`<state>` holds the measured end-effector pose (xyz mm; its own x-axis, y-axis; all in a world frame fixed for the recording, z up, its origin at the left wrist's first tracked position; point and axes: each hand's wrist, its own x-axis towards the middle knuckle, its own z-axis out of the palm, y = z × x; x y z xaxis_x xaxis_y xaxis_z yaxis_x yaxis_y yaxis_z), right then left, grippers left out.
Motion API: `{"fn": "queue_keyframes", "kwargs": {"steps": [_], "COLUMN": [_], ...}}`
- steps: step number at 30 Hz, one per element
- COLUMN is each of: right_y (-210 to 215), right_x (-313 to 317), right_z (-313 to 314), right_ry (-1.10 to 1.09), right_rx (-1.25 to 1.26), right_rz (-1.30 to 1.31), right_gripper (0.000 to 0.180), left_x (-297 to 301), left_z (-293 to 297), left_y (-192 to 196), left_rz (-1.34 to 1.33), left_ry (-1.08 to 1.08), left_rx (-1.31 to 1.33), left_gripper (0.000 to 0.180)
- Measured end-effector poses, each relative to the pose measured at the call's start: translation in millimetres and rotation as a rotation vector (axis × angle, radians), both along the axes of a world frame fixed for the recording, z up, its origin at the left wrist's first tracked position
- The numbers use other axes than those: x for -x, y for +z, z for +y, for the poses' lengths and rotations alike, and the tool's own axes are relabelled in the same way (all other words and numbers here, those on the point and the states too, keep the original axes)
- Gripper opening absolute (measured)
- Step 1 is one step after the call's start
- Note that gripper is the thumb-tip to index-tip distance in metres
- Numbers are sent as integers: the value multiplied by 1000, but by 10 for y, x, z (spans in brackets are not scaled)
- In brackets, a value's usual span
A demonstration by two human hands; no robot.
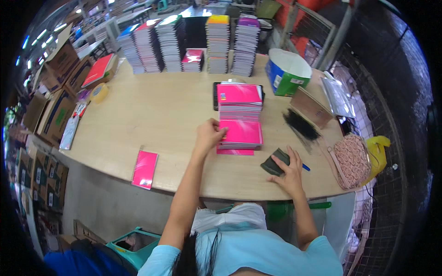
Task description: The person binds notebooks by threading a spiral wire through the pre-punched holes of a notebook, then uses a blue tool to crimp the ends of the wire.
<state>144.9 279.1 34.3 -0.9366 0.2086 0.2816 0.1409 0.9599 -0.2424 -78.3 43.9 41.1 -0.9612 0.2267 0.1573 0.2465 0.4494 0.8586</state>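
Note:
A pile of pink notebooks (240, 132) lies in front of me, a second pink pile (239, 94) just behind it. My left hand (211, 136) is at the near pile's left edge, its fingertips pinched on the top notebook's side. Right of the pile, my right hand (288, 176) grips a dark green folded pad (275, 162), which could be cloth or sponge; its fingers cover part of it. Beside that hand a blue pen (305, 167) lies on the table. A single spiral-bound pink notebook (145, 169) sits apart at the left front edge.
Tall stacks of spiral notebooks (218, 46) line the table's (124, 119) far edge. To the right are a blue-green box (288, 73), a cardboard piece (311, 108), black wire spirals (301, 125) and a pink bag (351, 161). A tape roll (99, 93) lies at left.

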Motion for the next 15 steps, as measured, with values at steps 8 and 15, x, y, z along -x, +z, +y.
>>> {"fn": "queue_keyframes", "kwargs": {"steps": [8,15], "right_y": [-294,-321], "right_x": [940,922], "right_z": [1173,1201], "right_ry": [-300,-438], "right_rx": [-77,-204], "right_rz": [39,-84], "right_gripper": [26,30], "left_x": [-205,-1219], "left_z": [-188,-785], "left_y": [124,-180], "left_rz": [-168,321], "left_ry": [-51,-222], "left_rx": [-463,-51], "left_gripper": [38,59]}}
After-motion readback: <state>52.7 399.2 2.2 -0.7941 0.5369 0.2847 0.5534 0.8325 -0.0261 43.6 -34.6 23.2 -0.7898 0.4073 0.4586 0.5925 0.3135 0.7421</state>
